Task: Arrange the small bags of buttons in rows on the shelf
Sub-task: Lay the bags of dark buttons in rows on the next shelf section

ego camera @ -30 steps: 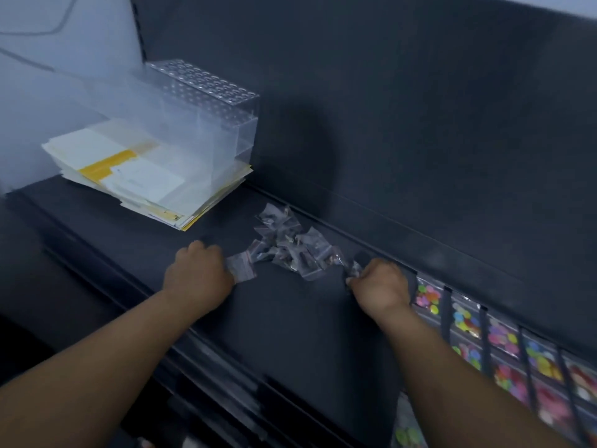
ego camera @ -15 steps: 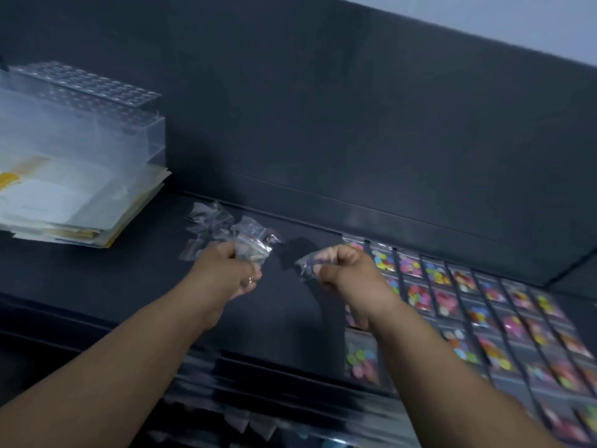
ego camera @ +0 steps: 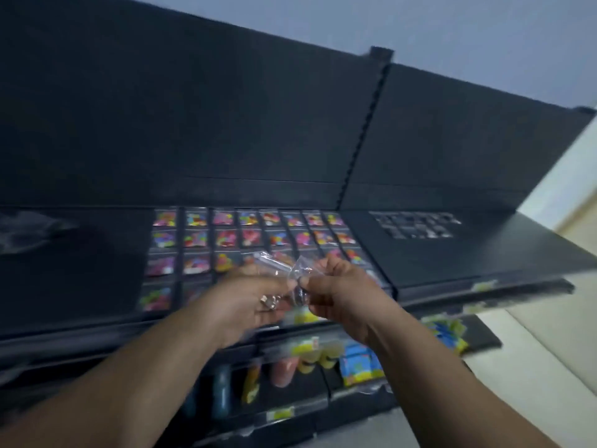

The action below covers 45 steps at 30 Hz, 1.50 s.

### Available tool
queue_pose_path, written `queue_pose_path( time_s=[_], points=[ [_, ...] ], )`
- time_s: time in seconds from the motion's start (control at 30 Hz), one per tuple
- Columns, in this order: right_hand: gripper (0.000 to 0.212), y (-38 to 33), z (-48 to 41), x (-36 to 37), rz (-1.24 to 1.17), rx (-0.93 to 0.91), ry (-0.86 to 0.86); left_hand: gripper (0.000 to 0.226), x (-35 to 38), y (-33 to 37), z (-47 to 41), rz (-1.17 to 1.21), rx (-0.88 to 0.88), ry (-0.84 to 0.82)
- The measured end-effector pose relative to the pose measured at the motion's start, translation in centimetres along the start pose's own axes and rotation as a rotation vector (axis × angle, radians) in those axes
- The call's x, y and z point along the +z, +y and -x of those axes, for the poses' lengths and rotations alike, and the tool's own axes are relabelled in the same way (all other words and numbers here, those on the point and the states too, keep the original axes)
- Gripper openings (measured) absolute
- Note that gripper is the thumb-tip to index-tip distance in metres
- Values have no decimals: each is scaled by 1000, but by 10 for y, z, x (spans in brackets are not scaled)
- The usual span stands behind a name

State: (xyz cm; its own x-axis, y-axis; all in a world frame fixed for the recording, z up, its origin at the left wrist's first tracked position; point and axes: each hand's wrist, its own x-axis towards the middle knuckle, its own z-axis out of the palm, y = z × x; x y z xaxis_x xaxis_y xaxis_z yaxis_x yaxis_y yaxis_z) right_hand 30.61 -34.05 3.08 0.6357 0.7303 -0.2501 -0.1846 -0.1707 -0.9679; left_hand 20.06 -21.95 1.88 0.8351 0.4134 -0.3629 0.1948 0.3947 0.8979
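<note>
Above the near edge of a dark shelf (ego camera: 80, 279), the left hand (ego camera: 252, 299) and right hand (ego camera: 342, 295) meet, fingers curled, both gripping blurred clear small bags (ego camera: 298, 274). Just beyond, rows of button bags (ego camera: 245, 237) lie on the shelf.

I find this a shop. Beyond my left hand (ego camera: 248, 302) and right hand (ego camera: 342, 295): a dark display shelf (ego camera: 452, 260) with back panel (ego camera: 193, 124) and slotted upright (ego camera: 365, 124), bagged buttons (ego camera: 226, 237) laid in rows. A label strip (ego camera: 483, 286) fronts its edge to their right; packaged goods (ego camera: 358, 363) are racked below them.
</note>
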Motion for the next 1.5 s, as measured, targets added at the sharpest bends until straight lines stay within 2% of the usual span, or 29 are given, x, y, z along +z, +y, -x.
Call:
queue_pose_path(
  time_s=[0.3, 0.4, 0.5, 0.57, 0.63, 0.73, 0.8, 0.97, 1.1, 1.27, 1.37, 1.5],
  points=[
    [25, 26, 90, -171, -12, -48, 205, 28, 186, -57, -11, -227, 59, -175],
    [19, 34, 103, -211, -35, -44, 283, 28, 229, -66, -16, -322, 84, -231],
    [11, 40, 111, -242, -158, -19, 304, 25, 260, -71, -26, -354, 94, -233],
    [9, 42, 117, -259, -274, 0, 249, 24, 276, -76, -37, -330, 104, -195],
    [8, 44, 119, -273, -286, 8, 215, 24, 289, -79, -48, -301, 105, -178],
    [20, 45, 109, -296, -194, -9, 260, 24, 308, -78, -68, -257, 68, -229],
    [19, 41, 100, -312, -104, -24, 261, 18, 323, -74, -84, -214, 48, -260],
    [19, 27, 70, -359, 45, 39, 214, 20, 358, -64, -143, -178, 49, -177],
    [5, 11, 32, -395, -32, 45, 268, 20, 376, -47, -190, -163, 25, -181],
    [24, -1, -17, -428, -105, 24, 347, 14, 395, -27, -231, -147, -35, -218],
    [24, -4, -38, -452, -107, 63, 387, 5, 399, -16, -253, -83, -114, -165],
    [24, -10, -71, -490, -149, 94, 403, 12, 400, -7, -279, -63, -108, -71]
  ],
)
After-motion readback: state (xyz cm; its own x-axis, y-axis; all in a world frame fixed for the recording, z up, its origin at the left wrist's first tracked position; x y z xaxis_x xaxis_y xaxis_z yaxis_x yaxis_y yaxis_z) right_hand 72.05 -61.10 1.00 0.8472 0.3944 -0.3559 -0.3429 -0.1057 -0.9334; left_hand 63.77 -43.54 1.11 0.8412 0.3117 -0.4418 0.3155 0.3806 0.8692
